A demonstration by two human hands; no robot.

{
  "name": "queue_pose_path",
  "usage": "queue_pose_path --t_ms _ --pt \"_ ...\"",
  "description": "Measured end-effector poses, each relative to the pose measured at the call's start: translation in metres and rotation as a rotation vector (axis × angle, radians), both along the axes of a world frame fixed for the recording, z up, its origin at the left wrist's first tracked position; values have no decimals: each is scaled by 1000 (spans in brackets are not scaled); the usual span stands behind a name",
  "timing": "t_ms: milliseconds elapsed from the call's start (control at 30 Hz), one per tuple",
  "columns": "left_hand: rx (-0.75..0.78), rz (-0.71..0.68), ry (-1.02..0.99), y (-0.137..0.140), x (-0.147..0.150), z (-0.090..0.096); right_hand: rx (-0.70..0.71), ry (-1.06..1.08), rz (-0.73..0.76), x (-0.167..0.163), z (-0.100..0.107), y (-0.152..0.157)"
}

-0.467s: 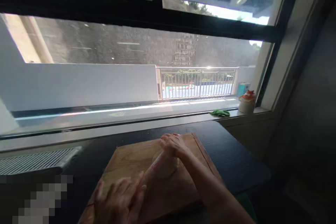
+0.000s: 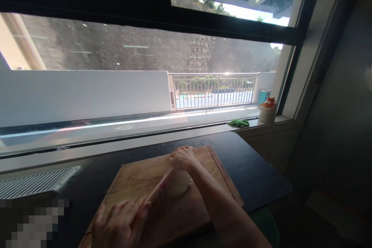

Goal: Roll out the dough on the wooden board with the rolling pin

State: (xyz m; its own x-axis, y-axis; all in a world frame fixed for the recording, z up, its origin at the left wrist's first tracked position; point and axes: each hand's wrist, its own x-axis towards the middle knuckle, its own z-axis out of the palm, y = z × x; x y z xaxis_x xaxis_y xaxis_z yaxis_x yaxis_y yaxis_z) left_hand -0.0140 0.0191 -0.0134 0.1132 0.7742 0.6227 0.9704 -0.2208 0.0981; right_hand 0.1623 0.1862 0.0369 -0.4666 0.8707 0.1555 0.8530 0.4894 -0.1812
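A pale rolling pin (image 2: 159,190) lies slantwise over a wooden board (image 2: 136,174). My right hand (image 2: 182,159) is closed over its far end, knuckles up. At the near end, my left hand (image 2: 119,221) rests on the pin with its fingers curled over it; the picture's lower edge cuts this hand off. A flattened, pale round of dough (image 2: 178,185) lies on the board just right of the pin. My right forearm passes close beside the dough, and the pin hides its left edge.
The board sits on a black table (image 2: 255,170) below a window. On the sill are a green cloth (image 2: 238,123) and a white tub (image 2: 266,114) with an orange top. A ribbed grey panel (image 2: 37,182) is at left, and a green stool (image 2: 266,224) shows under the table.
Both hands have moved the pin leftward across the dough, the left hand more than the right. More of the dough shows right of the pin. The view has shifted slightly.
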Motion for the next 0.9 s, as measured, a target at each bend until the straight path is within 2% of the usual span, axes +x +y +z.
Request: queue_pose_path --t_ms 133,300,400,467,567,700,800,900 --pt "1 -35 114 -2 -2 -8 7 11 6 -8 0 4" --pt "28 -112 162 -10 6 -11 102 87 -20 32 -17 -31" --pt "28 -123 142 -13 12 -12 245 210 -76 56 -25 -55" --pt "10 -116 120 -13 14 -12 289 242 -98 62 -26 -63" --pt "-25 -92 89 -10 13 -11 199 141 -131 49 -22 -54" --pt "-36 7 59 -1 4 -12 59 42 -125 11 -13 -20" --pt "-1 70 50 4 -4 -14 44 50 -119 -9 -9 -7" --pt "20 34 72 3 -5 -18 70 80 -117 -4 -11 -15"
